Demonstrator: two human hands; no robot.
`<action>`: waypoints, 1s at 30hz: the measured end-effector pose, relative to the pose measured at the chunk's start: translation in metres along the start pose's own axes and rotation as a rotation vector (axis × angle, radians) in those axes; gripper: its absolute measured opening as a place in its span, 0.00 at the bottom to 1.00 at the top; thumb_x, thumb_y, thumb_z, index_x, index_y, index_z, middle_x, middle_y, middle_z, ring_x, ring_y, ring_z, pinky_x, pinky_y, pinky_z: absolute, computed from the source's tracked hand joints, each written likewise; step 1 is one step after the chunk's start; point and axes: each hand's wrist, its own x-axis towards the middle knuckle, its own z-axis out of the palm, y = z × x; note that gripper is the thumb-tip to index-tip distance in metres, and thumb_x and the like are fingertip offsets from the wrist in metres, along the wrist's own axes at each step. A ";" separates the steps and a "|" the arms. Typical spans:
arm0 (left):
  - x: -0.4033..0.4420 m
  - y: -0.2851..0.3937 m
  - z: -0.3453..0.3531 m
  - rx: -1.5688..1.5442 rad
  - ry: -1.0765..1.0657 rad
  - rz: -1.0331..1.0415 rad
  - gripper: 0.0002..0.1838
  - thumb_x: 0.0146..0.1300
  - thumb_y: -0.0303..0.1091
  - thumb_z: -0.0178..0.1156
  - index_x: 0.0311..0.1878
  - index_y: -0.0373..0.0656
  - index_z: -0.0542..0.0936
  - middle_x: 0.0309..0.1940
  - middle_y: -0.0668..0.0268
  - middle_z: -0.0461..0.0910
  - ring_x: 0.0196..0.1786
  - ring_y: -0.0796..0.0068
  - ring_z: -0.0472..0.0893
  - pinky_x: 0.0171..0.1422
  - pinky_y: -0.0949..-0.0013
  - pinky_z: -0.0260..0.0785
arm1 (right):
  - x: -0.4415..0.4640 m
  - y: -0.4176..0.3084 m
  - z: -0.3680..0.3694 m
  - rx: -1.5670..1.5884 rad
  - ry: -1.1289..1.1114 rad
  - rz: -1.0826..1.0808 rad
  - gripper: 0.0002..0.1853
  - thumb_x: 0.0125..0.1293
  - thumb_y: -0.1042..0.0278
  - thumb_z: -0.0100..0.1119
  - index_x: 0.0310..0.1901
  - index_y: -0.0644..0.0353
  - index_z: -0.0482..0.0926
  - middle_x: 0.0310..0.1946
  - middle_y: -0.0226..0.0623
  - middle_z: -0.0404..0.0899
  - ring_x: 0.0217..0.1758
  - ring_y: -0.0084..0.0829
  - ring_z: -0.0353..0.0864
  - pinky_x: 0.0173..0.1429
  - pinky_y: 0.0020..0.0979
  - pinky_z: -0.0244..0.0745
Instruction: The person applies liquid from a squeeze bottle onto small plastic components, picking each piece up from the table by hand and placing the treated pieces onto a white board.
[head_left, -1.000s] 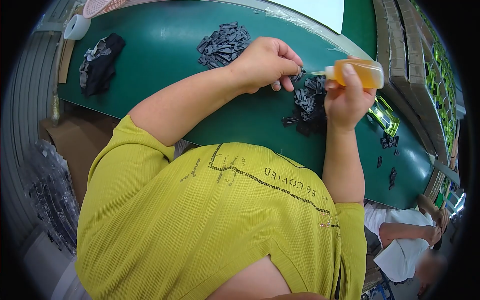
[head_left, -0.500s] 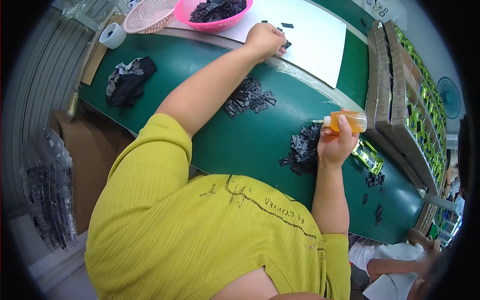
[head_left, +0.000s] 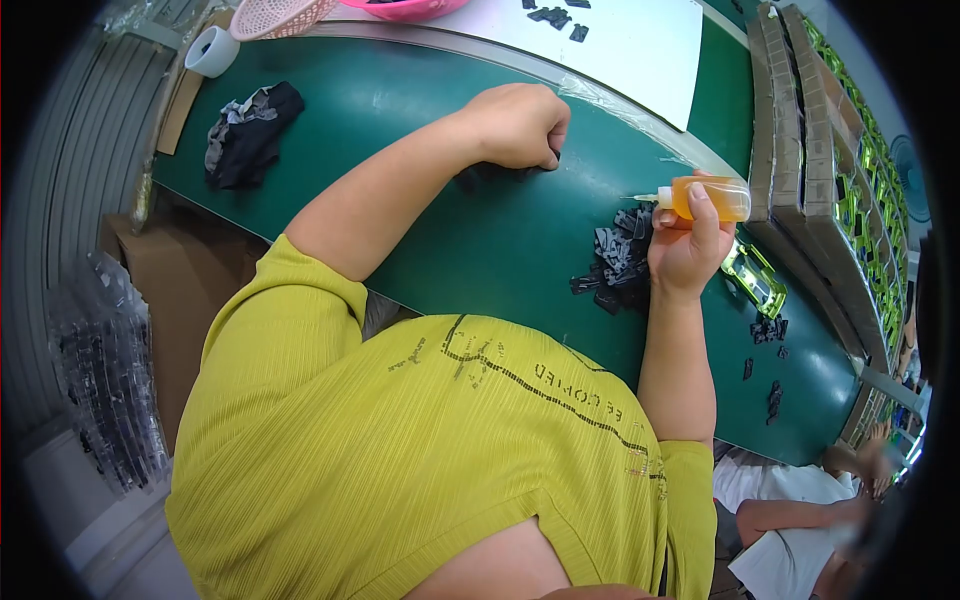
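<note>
Over the left pile of black plastic parts [head_left: 488, 173], my left hand [head_left: 522, 125] is closed with its fingertips turned down. A dark piece shows at its fingertips; whether it is gripped or lies in the pile is hidden. My right hand [head_left: 690, 245] is wrapped round a bottle of orange liquid [head_left: 722, 199], which lies sideways with its thin nozzle pointing left. Below the nozzle, beside my right wrist, is a second pile of black parts [head_left: 620, 255].
Several black pieces [head_left: 550, 17] lie on a white board [head_left: 630, 60] beside a pink bowl [head_left: 415, 10]. A dark cloth [head_left: 255, 135] is at left. A green shell [head_left: 755, 278] lies near stacked cardboard trays [head_left: 800, 150]. Another person [head_left: 790, 500] sits at lower right.
My left hand has come back from the white board to the left pile, and black pieces now lie on the board. The bottle stays in my right hand. The view has shifted.
</note>
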 end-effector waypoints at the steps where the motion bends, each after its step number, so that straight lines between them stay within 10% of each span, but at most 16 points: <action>1: -0.001 0.001 0.000 -0.010 0.019 -0.007 0.10 0.50 0.33 0.68 0.35 0.42 0.80 0.37 0.59 0.79 0.42 0.56 0.77 0.47 0.59 0.70 | 0.000 0.000 0.000 0.000 0.003 -0.001 0.14 0.59 0.72 0.60 0.45 0.64 0.71 0.31 0.38 0.75 0.20 0.25 0.71 0.23 0.23 0.68; 11: -0.017 0.027 0.014 -1.123 -0.025 0.125 0.08 0.57 0.27 0.63 0.38 0.33 0.78 0.33 0.62 0.81 0.35 0.74 0.82 0.40 0.72 0.76 | 0.003 -0.003 -0.001 0.040 0.048 -0.049 0.14 0.59 0.71 0.59 0.45 0.65 0.71 0.30 0.38 0.75 0.22 0.24 0.71 0.23 0.22 0.67; 30: -0.005 0.032 0.057 -1.147 -0.121 -0.040 0.17 0.58 0.20 0.61 0.50 0.29 0.72 0.33 0.59 0.80 0.34 0.71 0.84 0.40 0.75 0.78 | 0.003 0.006 -0.001 -0.228 -0.070 -0.188 0.12 0.57 0.77 0.64 0.42 0.64 0.73 0.30 0.37 0.79 0.22 0.20 0.73 0.24 0.20 0.69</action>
